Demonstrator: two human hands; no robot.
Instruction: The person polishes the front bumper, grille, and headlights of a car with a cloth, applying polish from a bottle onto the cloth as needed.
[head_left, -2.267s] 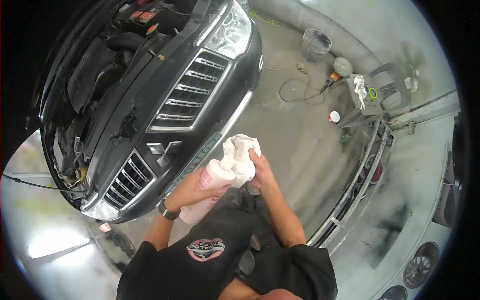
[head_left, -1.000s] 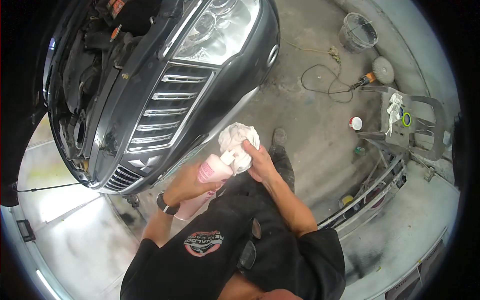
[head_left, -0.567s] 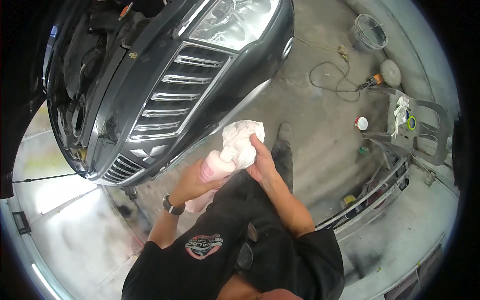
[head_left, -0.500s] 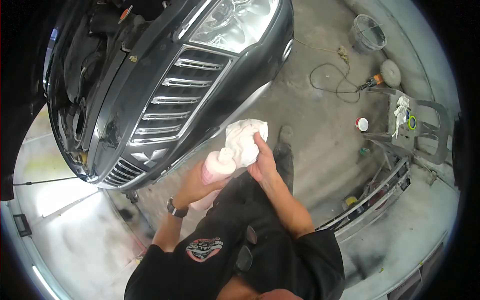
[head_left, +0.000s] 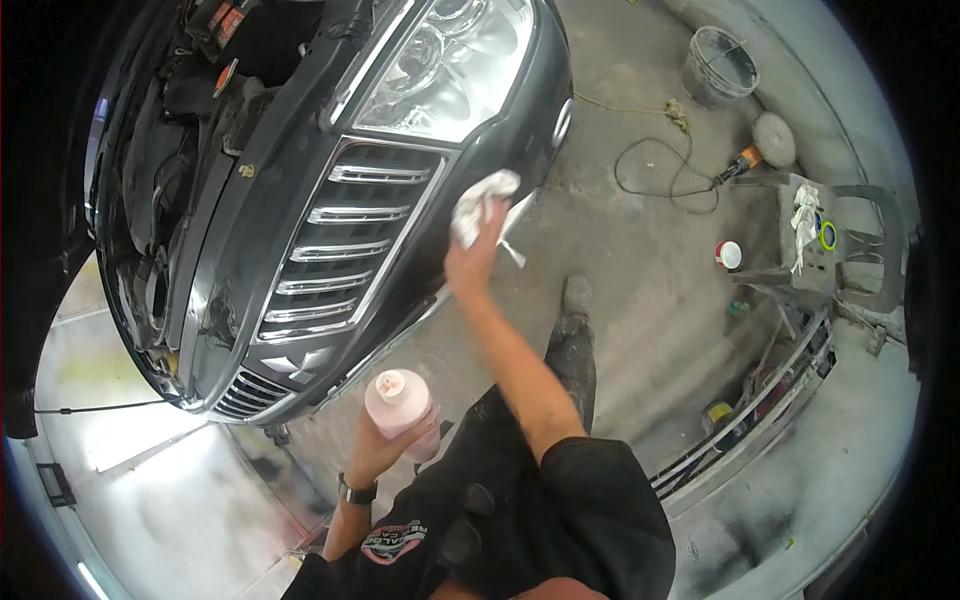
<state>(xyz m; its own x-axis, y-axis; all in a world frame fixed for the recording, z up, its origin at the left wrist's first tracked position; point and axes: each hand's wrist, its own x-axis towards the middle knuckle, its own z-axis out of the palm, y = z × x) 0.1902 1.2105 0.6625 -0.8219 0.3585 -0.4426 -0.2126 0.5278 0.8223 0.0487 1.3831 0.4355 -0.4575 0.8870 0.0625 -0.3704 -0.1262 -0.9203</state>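
Note:
My left hand (head_left: 378,445) is wrapped round a pinkish-white plastic bottle (head_left: 398,398), its spout facing up toward me. A white cloth (head_left: 478,208) is bunched in my right hand (head_left: 472,258), which reaches out over the dark front bumper (head_left: 420,255) of the car, below the headlight (head_left: 445,75). In this view the cloth overlaps the bumper's painted surface, and a loose corner of it hangs to the right. The chrome-slatted grille (head_left: 345,250) lies left of my right hand.
The raised hood leaves the engine bay (head_left: 165,210) exposed. At right stand a grey plastic chair (head_left: 865,240) with cloth and tape on it, a red-and-white tub (head_left: 728,255), and a bucket (head_left: 715,85). An orange polisher (head_left: 745,160) trails its cord across the floor. A metal frame (head_left: 740,420) lies nearer.
My right hand has carried the cloth away from the bottle, forward to the bumper. The bottle in my left hand has dropped lower and tilted its top toward me.

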